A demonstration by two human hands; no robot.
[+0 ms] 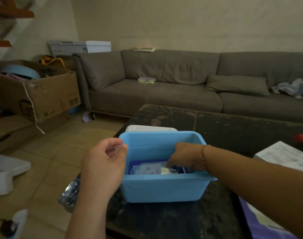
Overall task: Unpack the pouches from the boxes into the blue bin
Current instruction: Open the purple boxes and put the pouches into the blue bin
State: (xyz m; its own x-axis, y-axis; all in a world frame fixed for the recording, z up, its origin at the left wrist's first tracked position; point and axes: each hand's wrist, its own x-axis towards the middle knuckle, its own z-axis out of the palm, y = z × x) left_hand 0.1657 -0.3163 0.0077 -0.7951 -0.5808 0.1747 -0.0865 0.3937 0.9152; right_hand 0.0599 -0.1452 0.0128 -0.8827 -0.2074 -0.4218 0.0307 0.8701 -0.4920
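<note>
Two bare hands work at a blue bin [164, 188] that stands on a dark, mottled table [233, 128]. The right hand [185, 157] reaches down inside the bin from the right, its wrist crossing the near right rim, and its fingertips touch a pale pouch [148, 169] lying flat on the bin's floor; the fingers are mostly hidden behind the hand, so whether they pinch the pouch or merely press on it cannot be told. A thin bracelet [203, 156] circles that wrist. Beneath the pouch lies something dark blue, flat against the bottom. The left hand [104, 166] hovers just beside the bin's left wall, loosely curled with thumb and fingers relaxed, holding nothing. A white lid-like thing [150, 128] sits just behind the bin's far rim. A white box [285, 156] rests on the table at the right, well apart from the bin, and a crinkled silvery wrapper [69, 195] lies at the table's near left edge. Beyond the table a long grey sofa [164, 94] runs along the far wall, and an open cardboard carton [43, 94] sits on the floor at the left.
</note>
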